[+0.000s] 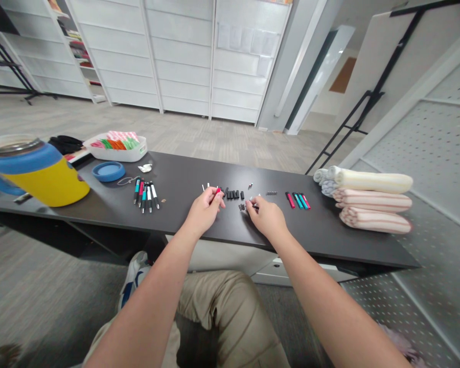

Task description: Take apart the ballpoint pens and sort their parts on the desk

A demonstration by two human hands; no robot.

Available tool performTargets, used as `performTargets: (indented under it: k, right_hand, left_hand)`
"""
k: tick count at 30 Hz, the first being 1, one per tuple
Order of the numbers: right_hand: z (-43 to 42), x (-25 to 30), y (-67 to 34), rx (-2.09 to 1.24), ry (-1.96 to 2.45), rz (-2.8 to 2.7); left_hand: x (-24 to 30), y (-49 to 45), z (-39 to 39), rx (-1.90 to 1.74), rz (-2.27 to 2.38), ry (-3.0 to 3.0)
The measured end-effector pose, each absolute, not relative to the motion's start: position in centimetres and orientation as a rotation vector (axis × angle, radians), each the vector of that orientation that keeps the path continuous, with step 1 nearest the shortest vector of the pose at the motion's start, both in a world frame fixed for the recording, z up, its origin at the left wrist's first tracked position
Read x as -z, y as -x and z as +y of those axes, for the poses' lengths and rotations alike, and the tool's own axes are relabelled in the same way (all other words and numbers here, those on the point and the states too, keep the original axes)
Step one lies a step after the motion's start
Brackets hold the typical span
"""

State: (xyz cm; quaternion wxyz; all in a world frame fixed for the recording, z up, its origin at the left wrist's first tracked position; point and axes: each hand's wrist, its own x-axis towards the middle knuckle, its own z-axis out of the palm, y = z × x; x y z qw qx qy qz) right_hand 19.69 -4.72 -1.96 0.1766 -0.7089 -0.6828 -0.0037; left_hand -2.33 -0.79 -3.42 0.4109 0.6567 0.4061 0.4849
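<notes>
My left hand (204, 208) is closed in a pinch, and the red end of a pen barrel (218, 190) shows at its fingertips. To its right, my right hand (267, 215) is closed over a small dark pen part (255, 207), partly hidden by the fingers. Small dark pieces (242, 207) lie beside the right fingertips. Between the hands stands a row of short black pen grips (235, 194). White refills (208, 185) lie just beyond my left hand. Farther right are several red and teal pen barrels (299, 200), with small springs (271, 193) nearer.
Whole pens (146, 196) lie left on the dark table (184, 171). Behind them are a blue lid (108, 171), a crumpled white tissue (145, 167) and a white basket (141, 148) of colourful packets. A yellow-blue mug (49, 176) stands far left; rolled towels (375, 197) are stacked right.
</notes>
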Motion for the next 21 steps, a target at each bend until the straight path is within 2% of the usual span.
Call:
performTargets:
  k: [8, 21]
  right_hand:
    - [-5.6, 1.7, -20.2, -0.329, 1.501, -2.152]
    - [-5.5, 1.8, -20.7, -0.466, 1.370, -2.099]
  left_hand:
    - [2.5, 1.0, -2.3, -1.266, 0.794, -1.522]
    - [2.6, -1.1, -3.2, -1.214, 0.713, -1.467]
